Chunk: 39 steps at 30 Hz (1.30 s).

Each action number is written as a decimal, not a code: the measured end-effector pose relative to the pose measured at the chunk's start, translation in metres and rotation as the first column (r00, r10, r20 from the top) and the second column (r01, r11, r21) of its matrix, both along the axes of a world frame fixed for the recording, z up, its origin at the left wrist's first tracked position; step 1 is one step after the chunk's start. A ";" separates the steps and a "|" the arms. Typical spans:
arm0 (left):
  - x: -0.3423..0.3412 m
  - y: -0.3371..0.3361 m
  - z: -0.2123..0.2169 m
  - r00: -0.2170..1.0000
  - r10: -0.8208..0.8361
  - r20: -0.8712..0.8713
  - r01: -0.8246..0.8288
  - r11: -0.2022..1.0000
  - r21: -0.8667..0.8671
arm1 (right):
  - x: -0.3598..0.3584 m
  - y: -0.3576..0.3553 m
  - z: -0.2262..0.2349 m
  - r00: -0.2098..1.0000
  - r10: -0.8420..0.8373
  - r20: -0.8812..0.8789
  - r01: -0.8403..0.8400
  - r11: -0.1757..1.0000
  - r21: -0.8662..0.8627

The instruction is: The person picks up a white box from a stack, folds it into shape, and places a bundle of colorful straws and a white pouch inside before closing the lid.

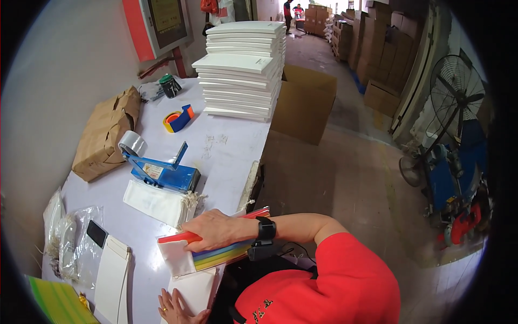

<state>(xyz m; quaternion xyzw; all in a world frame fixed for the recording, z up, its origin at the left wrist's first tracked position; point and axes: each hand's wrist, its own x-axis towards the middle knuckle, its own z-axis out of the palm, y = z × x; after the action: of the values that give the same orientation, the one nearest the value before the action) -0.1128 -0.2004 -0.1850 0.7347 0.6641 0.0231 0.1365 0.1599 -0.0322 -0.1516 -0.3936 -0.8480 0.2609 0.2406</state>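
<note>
My right hand [216,229], with a black watch on its wrist, is closed over a stack of rainbow-coloured sheets [229,255] at the near edge of the white table [226,146]. A white pouch [177,258] lies at the stack's left end, under my fingers. My left hand [175,309], a ring on one finger, lies flat with fingers spread on a white flat sheet [197,289] at the table's front edge, holding nothing.
A blue bench tool [162,173] with a silver tape roll [132,143] stands beyond a pile of white pouches [159,202]. A brown paper parcel [105,132] sits at left, stacked white flat boxes [243,70] at back. A cardboard box [302,102] and fan [456,92] stand at right.
</note>
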 end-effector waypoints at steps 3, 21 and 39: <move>0.001 0.000 0.004 0.998 -0.043 -0.040 0.041 0.998 -0.041 | -0.001 -0.001 0.000 1.000 0.005 0.022 -0.004 0.999 -0.037; -0.004 0.000 -0.001 0.999 -0.042 0.006 0.042 0.999 0.012 | -0.006 -0.004 -0.009 0.997 -0.001 -0.078 -0.002 0.999 -0.048; -0.024 0.013 0.001 0.991 -0.130 -0.041 0.132 0.990 0.043 | 0.002 -0.001 -0.002 0.999 0.035 -0.001 -0.035 0.998 -0.056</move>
<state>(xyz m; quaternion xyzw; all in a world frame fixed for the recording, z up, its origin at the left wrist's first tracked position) -0.1364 -0.1876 -0.1844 0.7800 0.6161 0.0154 0.1084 0.1621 -0.0336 -0.1536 -0.3852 -0.8472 0.2887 0.2247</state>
